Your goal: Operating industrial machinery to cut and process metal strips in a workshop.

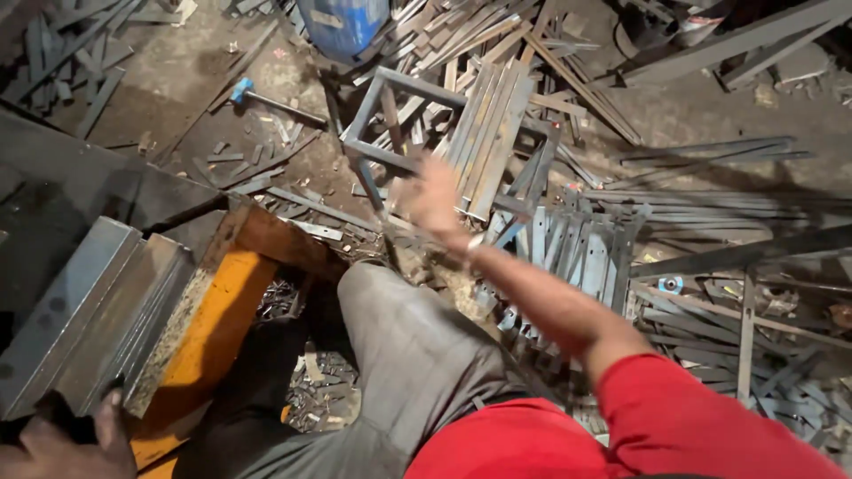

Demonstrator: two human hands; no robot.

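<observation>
Steel strips within reach of the right hand, stacked angle irons under the left.

Grey flat steel strips (490, 133), laid side by side, run lengthwise away from the right hand (432, 197), just beyond its blurred fingers; whether that hand is open or gripping cannot be told. Beside them stands 1 grey square steel frame (390, 120). Left hand (62, 443) rests at the near end of 1 stack of grey angle irons (84, 310) on the orange bench (213, 328), thumb up, grasp unclear. 1 blue drum (342, 27) stands at the floor's far edge; its pale rectangular label is illegible.
</observation>
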